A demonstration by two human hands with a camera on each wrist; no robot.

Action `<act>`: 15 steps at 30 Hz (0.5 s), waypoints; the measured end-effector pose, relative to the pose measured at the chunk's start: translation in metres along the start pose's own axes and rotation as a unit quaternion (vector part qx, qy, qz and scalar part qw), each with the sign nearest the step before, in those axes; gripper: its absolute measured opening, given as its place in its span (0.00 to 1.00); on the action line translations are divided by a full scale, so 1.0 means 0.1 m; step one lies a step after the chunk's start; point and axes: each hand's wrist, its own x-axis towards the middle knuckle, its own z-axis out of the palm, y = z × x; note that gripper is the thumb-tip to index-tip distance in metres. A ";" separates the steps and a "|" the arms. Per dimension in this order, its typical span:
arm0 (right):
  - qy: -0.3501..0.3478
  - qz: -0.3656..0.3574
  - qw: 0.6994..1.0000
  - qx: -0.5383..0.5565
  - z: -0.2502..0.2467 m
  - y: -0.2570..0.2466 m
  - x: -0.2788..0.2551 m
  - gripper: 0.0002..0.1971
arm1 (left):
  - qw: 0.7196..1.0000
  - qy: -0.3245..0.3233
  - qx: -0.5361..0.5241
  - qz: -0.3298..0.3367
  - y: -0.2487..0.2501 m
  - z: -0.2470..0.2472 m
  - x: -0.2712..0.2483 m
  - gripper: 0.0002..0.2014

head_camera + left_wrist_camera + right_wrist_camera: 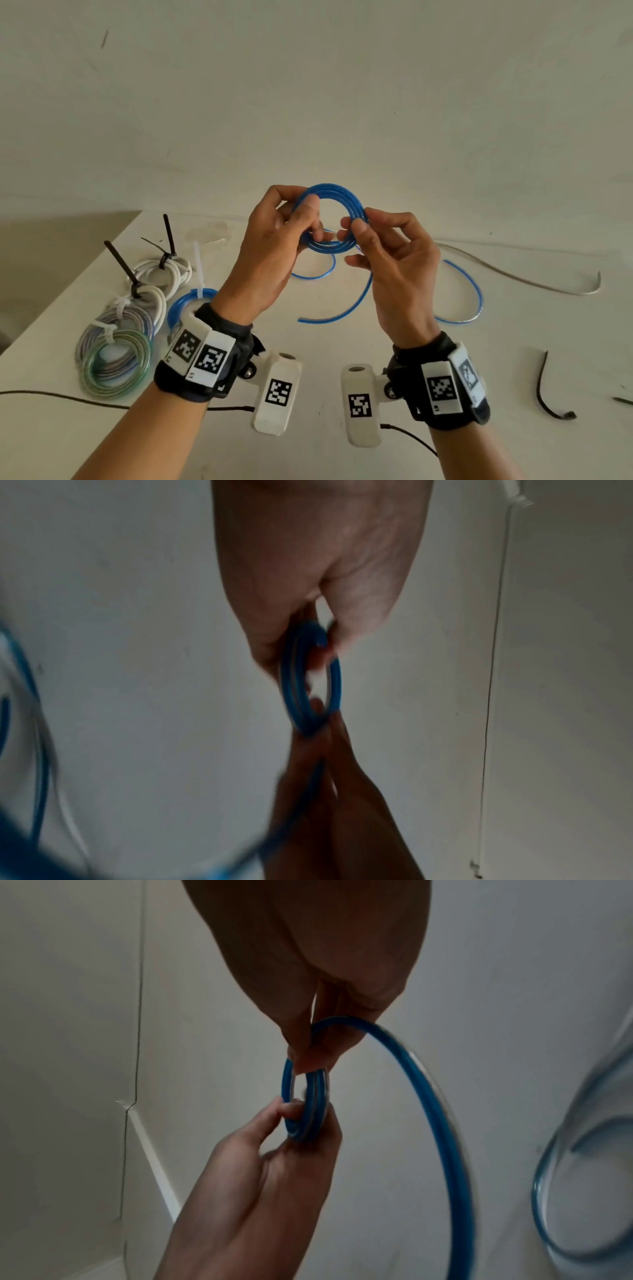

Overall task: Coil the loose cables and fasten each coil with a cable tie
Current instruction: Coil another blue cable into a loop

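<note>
A thin blue cable is wound into a small coil (334,195) that I hold up above the white table (342,342). My left hand (308,226) grips the coil's left side, fingers curled through the ring. My right hand (352,231) pinches its right side between thumb and forefinger. The right wrist view shows the coil (304,1096) edge on between both hands, and the left wrist view shows the coil (310,680) the same way. The cable's loose tail (342,313) hangs from the coil and curves across the table to the right.
Several tied coils lie at the table's left: white ones with black ties (164,270), a blue one with a white tie (191,301), a grey-purple one (113,329) and a green one (116,363). A loose grey cable (513,277) lies far right, a black cable tie (544,390) near right.
</note>
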 end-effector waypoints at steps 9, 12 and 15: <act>-0.023 -0.007 0.998 -0.052 -0.12 -0.12 0.06 0.08 | 0.999 -0.031 0.035 -0.014 0.08 -0.08 -0.02 0.17; -0.046 0.006 0.996 -0.076 -0.11 -0.15 0.06 0.17 | 0.999 -0.010 0.033 -0.001 0.08 -0.07 -0.02 0.16; -0.025 -0.004 0.997 -0.079 -0.10 -0.15 0.05 0.18 | 0.999 -0.002 0.034 0.011 0.06 -0.03 -0.03 0.16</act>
